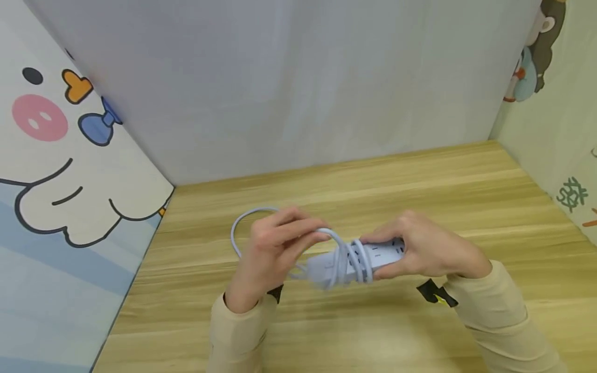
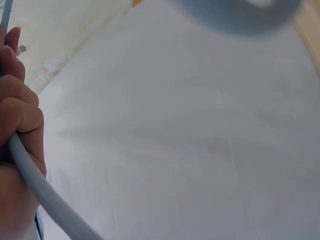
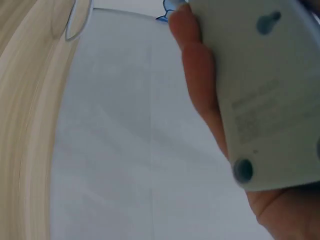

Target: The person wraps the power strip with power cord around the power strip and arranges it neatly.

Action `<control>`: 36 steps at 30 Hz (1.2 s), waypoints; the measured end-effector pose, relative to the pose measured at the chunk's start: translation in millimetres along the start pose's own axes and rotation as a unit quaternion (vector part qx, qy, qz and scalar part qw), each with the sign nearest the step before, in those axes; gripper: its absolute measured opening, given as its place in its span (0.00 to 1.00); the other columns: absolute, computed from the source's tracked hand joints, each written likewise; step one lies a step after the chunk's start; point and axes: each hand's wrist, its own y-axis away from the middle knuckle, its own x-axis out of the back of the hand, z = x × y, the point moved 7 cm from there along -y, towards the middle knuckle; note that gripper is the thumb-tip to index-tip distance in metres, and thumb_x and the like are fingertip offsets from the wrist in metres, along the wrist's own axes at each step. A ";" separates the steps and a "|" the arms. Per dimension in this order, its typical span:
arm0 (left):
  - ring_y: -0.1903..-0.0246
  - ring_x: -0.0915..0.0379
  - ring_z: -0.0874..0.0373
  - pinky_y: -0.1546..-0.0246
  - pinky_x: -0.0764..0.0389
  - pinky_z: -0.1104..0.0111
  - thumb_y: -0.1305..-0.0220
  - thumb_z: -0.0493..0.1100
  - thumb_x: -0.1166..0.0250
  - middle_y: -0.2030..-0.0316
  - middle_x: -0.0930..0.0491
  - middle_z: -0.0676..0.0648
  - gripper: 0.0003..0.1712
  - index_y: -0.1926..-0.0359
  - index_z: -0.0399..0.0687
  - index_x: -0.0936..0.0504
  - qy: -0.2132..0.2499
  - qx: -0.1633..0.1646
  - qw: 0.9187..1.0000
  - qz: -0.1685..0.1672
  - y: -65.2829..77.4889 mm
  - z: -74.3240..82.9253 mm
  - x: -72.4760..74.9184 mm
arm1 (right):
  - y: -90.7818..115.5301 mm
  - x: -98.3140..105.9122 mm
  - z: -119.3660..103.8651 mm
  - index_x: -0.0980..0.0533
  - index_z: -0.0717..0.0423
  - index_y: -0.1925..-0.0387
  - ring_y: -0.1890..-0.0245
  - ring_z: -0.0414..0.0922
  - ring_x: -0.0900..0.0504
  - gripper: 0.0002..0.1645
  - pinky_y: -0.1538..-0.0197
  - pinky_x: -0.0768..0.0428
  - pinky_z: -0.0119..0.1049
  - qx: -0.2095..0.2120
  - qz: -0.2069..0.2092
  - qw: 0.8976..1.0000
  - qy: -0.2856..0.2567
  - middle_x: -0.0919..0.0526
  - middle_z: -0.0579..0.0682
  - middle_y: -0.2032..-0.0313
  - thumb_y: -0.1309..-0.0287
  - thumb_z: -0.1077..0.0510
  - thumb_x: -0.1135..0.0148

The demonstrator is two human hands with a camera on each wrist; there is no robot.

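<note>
My right hand (image 1: 420, 246) grips the right end of a white power strip (image 1: 384, 254), held over the table. Its printed underside (image 3: 270, 100) faces the right wrist camera. Several turns of the strip's pale cord (image 1: 361, 261) wrap around its middle. With curled fingers my left hand (image 1: 280, 248) holds the cord just above the strip's left end; the cord passes through the fist in the left wrist view, where the hand (image 2: 20, 115) shows at the left edge. A loose loop of cord (image 1: 233, 233) bows out to the left behind that hand.
The wood-grain table (image 1: 373, 331) is bounded at the back by a plain pale wall sheet (image 1: 303, 93). On the left stands a panel with a cartoon duck print (image 1: 116, 181); a pale printed panel (image 1: 550, 145) is on the right.
</note>
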 end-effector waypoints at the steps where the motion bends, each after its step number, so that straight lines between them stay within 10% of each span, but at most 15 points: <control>1: 0.80 0.38 0.67 0.77 0.35 0.79 0.32 0.42 0.33 0.73 0.23 0.50 0.10 0.61 0.40 0.11 0.007 0.006 1.000 0.007 0.7 -6.4 1.7 | 0.4 -0.5 -3.9 0.16 0.58 0.47 0.68 0.31 0.17 0.29 0.68 0.19 0.27 0.020 -0.007 1.000 -0.016 0.10 0.48 0.58 0.50 0.51 0.20; 10: 0.79 0.36 0.65 0.78 0.34 0.75 0.36 0.37 0.29 0.79 0.25 0.51 0.06 0.59 0.43 0.08 0.043 0.128 0.991 -0.026 7.3 -56.2 -25.7 | 5.6 11.6 -14.5 0.18 0.61 0.43 0.61 0.40 0.11 0.33 0.65 0.15 0.32 0.146 0.011 0.960 -0.239 0.10 0.50 0.53 0.56 0.70 0.21; 15: 0.79 0.29 0.62 0.77 0.28 0.75 0.35 0.33 0.32 0.77 0.17 0.46 0.07 0.59 0.38 0.09 0.050 0.111 0.993 -0.005 5.8 -60.3 -45.4 | 8.8 24.7 -5.0 0.21 0.66 0.41 0.58 0.41 0.11 0.41 0.61 0.15 0.31 0.154 0.068 0.935 -0.313 0.11 0.53 0.51 0.63 0.83 0.28; 21: 0.79 0.27 0.57 0.75 0.24 0.72 0.40 0.28 0.34 0.76 0.17 0.43 0.08 0.60 0.36 0.12 -0.065 0.103 0.993 -0.002 10.9 -55.2 -54.6 | 10.8 29.4 5.6 0.19 0.62 0.43 0.55 0.41 0.12 0.36 0.57 0.14 0.32 0.065 0.124 0.927 -0.348 0.12 0.51 0.49 0.56 0.84 0.32; 27: 0.84 0.39 0.61 0.80 0.36 0.73 0.28 0.40 0.37 0.84 0.28 0.50 0.10 0.66 0.41 0.13 -0.202 0.148 0.968 -0.010 13.3 -52.5 -65.5 | 12.5 32.2 31.9 0.20 0.62 0.41 0.51 0.39 0.13 0.28 0.53 0.15 0.31 -0.082 0.221 0.914 -0.330 0.12 0.44 0.49 0.45 0.74 0.31; 36: 0.84 0.34 0.62 0.83 0.35 0.72 0.30 0.47 0.34 0.85 0.29 0.56 0.19 0.80 0.52 0.23 -0.311 0.152 0.936 -0.070 13.6 -33.9 -85.7 | 28.2 54.2 73.8 0.21 0.63 0.41 0.57 0.26 0.16 0.30 0.58 0.18 0.21 -0.210 0.366 0.895 -0.145 0.13 0.52 0.48 0.45 0.60 0.24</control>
